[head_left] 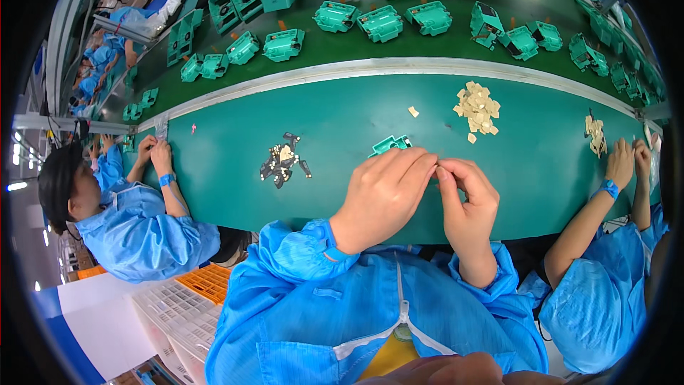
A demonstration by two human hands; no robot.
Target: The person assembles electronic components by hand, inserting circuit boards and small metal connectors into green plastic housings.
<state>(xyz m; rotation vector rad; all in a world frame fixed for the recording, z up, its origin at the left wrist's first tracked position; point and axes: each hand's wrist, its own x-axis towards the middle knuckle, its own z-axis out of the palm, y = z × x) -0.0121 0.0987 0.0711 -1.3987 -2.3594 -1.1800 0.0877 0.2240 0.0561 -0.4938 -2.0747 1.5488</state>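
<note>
My left hand (381,199) and my right hand (468,207) meet over the green work table (342,103), fingertips pinched together. Whatever lies between the fingertips is too small and hidden to name. Just beyond my left fingers sits a teal plastic housing (385,145), partly covered by that hand. Farther off to the right is a pile of small cream square pieces (476,105). A single cream piece (413,111) lies apart, left of the pile. On the left side of the table rests a cluster of small black parts (281,167) with pale bits among them.
Behind a pale metal rail (399,65), a dark green belt (299,75) carries several teal housings (381,24). A co-worker (142,221) works at the left, another (598,292) at the right beside black and cream parts (596,135). Plastic crates (178,310) stand lower left.
</note>
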